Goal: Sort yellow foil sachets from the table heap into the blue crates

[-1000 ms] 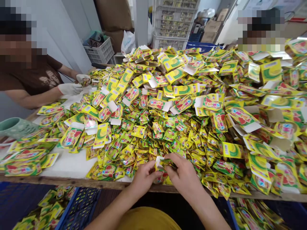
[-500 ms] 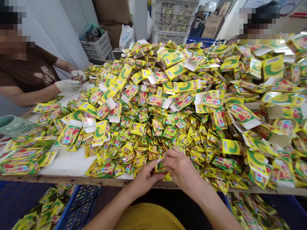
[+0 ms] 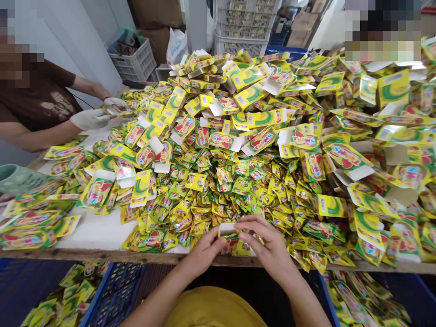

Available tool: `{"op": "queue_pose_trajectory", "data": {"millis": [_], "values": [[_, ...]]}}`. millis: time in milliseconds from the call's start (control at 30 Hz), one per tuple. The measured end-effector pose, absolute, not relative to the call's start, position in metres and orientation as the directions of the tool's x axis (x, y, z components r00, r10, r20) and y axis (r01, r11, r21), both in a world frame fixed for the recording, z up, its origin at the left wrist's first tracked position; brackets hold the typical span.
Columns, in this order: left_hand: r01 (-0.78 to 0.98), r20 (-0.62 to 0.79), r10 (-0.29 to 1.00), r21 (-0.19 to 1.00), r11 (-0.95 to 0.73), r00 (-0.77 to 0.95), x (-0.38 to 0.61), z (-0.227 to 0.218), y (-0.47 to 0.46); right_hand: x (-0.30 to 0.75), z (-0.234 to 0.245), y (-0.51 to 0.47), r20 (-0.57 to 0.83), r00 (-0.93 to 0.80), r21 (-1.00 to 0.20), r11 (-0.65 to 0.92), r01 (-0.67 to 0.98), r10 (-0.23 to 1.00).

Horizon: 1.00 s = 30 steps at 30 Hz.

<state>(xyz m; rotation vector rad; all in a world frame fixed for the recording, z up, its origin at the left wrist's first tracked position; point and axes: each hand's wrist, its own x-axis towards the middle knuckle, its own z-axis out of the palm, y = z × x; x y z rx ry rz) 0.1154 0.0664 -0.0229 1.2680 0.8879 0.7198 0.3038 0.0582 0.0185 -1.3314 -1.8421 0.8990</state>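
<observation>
Near the table's front edge, a small yellow carton [image 3: 226, 228] with its white flap side facing up is held between my hands. My left hand [image 3: 205, 250] grips its left end, thumb in front. My right hand [image 3: 269, 245] has its thumb and fingertips at the carton's right end. Whether anything is inside the carton cannot be seen. Right behind my hands lies a heap of small yellow and green sachets [image 3: 204, 200]. Printed cartons [image 3: 258, 141], many with open white flaps, are piled on and behind the sachets.
A person's gloved hand [image 3: 90, 120] works at the table's left side. A green mug [image 3: 20, 179] stands at the left, near stacked flat cartons [image 3: 30, 231]. Below the table edge are blue crates [image 3: 98, 295] with filled cartons. White crates [image 3: 243, 22] stand behind.
The carton has turned so its white flap side shows. My right hand has gone from a closed pinch over it to the right end, fingers more extended. The view has shifted slightly.
</observation>
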Motion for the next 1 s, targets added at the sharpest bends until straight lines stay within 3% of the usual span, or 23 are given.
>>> {"op": "queue_pose_trajectory", "data": {"millis": [100,233,333,400,500,567,633,733,833,933,1000], "values": [[-0.009,-0.171,0.849,0.979,0.202,0.5,0.113,-0.021,0.066,0.306,0.013,0.048,0.155,-0.145,-0.88,0.203,0.428,0.977],[0.026,-0.166,0.842,0.984,0.178,0.514,0.118,-0.024,0.065,0.295,0.022,0.047,0.212,-0.246,-0.712,0.322,0.625,0.946],[0.1,-0.181,0.858,0.983,0.151,0.481,0.122,-0.03,0.062,0.289,0.027,0.054,0.16,-0.36,-0.589,0.382,0.712,0.919],[0.108,-0.186,0.875,0.982,0.154,0.448,0.122,-0.033,0.061,0.288,0.027,0.056,0.135,-0.395,-0.571,0.397,0.718,0.909],[0.073,-0.179,0.882,0.984,0.164,0.436,0.119,-0.033,0.06,0.293,0.021,0.054,0.19,-0.33,-0.686,0.365,0.629,0.925],[0.044,-0.185,0.884,0.982,0.184,0.43,0.115,-0.029,0.06,0.297,0.014,0.05,0.17,-0.129,-0.851,0.212,0.481,0.977],[0.033,-0.217,0.881,0.974,0.224,0.421,0.112,-0.022,0.061,0.297,0.004,0.045,-0.023,0.04,-0.974,-0.031,0.225,0.999],[0.052,-0.252,0.855,0.965,0.257,0.454,0.109,-0.012,0.064,0.292,-0.008,0.043,-0.276,0.005,-0.959,-0.275,-0.074,0.961],[0.039,-0.219,0.857,0.973,0.227,0.467,0.11,-0.007,0.068,0.286,-0.011,0.046,-0.168,0.001,-0.986,-0.168,0.007,0.986],[0.039,-0.176,0.951,0.984,0.172,0.255,0.11,-0.01,0.071,0.282,-0.007,0.052,0.042,-0.017,-0.987,0.044,0.156,0.999],[0.087,-0.089,0.989,0.993,0.078,0.121,0.11,-0.014,0.072,0.281,-0.006,0.057,0.062,-0.027,-0.989,0.065,0.131,0.998]]}}
